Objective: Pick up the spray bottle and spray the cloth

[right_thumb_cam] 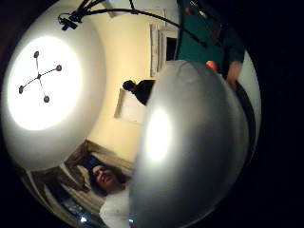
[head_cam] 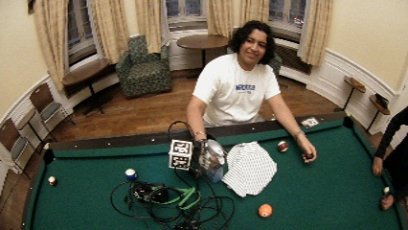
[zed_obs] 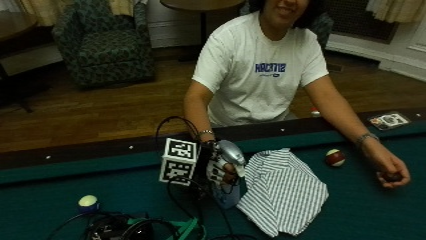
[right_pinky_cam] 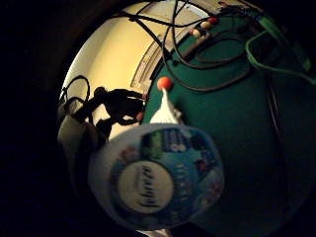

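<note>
Gloved right hand (zed_obs: 216, 167) curled round the spray bottle (zed_obs: 228, 172), held upright just beside the striped cloth (zed_obs: 283, 192) on the green desk (zed_obs: 60, 180), with billiard balls (zed_obs: 335, 157) and tangled cables (zed_obs: 133, 227) lying around.

You have a green desk (zed_obs: 60, 185) with a tangle of black and green cables (head_cam: 172, 201) lying near its front edge. A white ball with a blue band (head_cam: 130, 173) sits just beside that tangle, an orange ball (head_cam: 265, 210) lies further along, and a red-and-white ball (zed_obs: 335, 157) rests near the far rail. Behind the desk stand a patterned armchair (head_cam: 145, 67) and a round wooden table (head_cam: 203, 42).
</note>
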Tool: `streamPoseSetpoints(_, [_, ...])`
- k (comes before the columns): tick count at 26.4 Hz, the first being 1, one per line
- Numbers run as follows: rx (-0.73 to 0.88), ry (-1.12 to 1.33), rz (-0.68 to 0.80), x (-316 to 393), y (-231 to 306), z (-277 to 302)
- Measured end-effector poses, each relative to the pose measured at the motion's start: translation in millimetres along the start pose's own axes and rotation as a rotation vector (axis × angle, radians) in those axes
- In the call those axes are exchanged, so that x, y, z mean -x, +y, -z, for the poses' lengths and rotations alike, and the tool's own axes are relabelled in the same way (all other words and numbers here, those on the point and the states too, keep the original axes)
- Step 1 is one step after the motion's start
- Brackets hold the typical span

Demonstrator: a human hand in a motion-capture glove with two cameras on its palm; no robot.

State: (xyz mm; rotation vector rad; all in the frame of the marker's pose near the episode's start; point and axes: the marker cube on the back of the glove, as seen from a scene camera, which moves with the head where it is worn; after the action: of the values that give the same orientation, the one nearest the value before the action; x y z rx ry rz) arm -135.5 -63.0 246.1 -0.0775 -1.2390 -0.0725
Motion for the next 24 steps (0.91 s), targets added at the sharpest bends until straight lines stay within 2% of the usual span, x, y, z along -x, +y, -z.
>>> streamPoseSetpoints(5, [-0.083, 0.002, 0.126, 52, 6, 7])
streamPoseSetpoints(9, [-0.162, -0.001, 0.245, 126, 6, 26])
streamPoseSetpoints(13, [-0.112, 0.051, 0.296, 194, 8, 47])
streamPoseSetpoints(16, [-0.085, 0.093, 0.276, 240, 1, 57])
streamPoseSetpoints(19, [0.028, 0.187, 0.238, 272, 0, 60])
streamPoseSetpoints(24, [0.124, 0.454, 0.152, 281, -10, 39])
